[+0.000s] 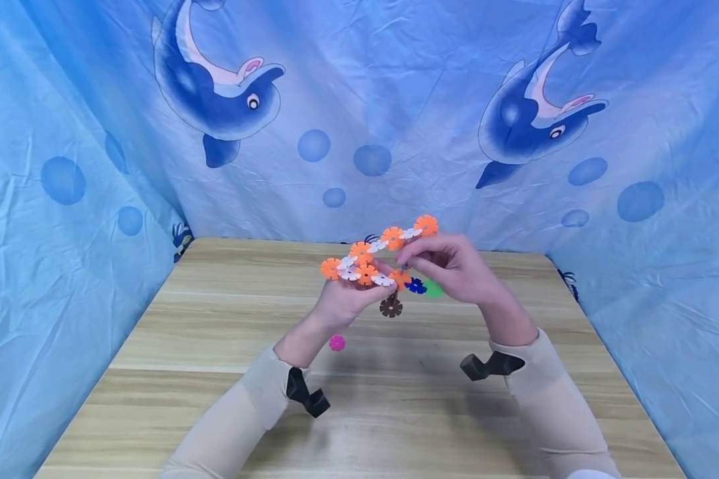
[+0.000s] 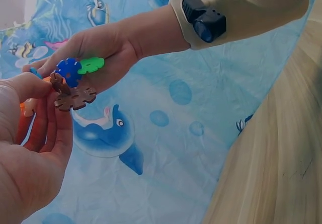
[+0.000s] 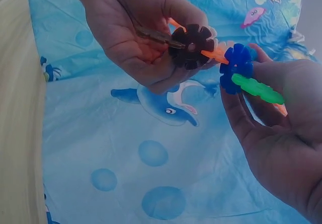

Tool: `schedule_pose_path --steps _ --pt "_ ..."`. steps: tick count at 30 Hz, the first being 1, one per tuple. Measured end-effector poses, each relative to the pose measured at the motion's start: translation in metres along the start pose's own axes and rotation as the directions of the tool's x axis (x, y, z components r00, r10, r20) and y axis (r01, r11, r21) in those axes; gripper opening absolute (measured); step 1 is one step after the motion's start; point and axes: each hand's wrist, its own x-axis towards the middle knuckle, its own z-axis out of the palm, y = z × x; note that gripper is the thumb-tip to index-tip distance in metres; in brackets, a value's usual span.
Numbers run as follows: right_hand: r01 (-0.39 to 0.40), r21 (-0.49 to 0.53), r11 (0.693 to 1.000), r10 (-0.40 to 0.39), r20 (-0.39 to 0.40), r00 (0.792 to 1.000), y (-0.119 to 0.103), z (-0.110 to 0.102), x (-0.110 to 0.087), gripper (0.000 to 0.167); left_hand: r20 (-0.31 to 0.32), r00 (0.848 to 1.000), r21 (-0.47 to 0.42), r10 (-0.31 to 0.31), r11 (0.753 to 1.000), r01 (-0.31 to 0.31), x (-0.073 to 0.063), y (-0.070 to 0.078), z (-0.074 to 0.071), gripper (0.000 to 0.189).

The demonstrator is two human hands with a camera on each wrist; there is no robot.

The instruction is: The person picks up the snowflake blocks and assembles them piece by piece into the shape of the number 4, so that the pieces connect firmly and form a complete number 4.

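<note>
My left hand (image 1: 350, 298) grips a chain of plastic snowflake discs, mostly alternating orange discs (image 1: 362, 252) and white discs (image 1: 383, 280). The chain bends into two rows, held above the table. Near its right end hang a brown disc (image 1: 391, 307), a dark blue disc (image 1: 416, 286) and a green disc (image 1: 433, 288). A second brown disc (image 2: 59, 83) joins the first in the left wrist view. With thumb and fingertips, my right hand (image 1: 455, 269) pinches a blue disc (image 3: 231, 83) against the chain's end; my fingers partly hide it.
A loose pink disc (image 1: 336, 342) is seen by my left wrist, over the wooden table (image 1: 215, 399). Blue cloth with printed dolphins (image 1: 233, 93) hangs behind the table and along both sides. Each wrist carries a black camera mount (image 1: 493, 364).
</note>
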Motion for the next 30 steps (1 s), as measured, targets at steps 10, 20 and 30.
schedule_pose_path --steps 10,20,30 --pt "0.070 -0.060 0.996 -0.066 0.064 0.996 0.000 -0.007 0.001 0.020 0.003 0.998 -0.040 -0.056 0.998 0.056 -0.001 -0.001 -0.002 0.022" --pt "0.062 0.035 0.997 -0.066 0.131 0.989 0.001 -0.006 0.007 0.026 0.000 0.999 -0.039 -0.049 0.998 0.049 -0.003 0.004 -0.002 0.027" --pt "-0.046 0.298 0.954 0.123 -0.248 0.961 0.032 0.005 -0.004 0.039 -0.082 0.997 0.114 -0.015 0.993 0.024 -0.001 0.016 -0.005 0.028"
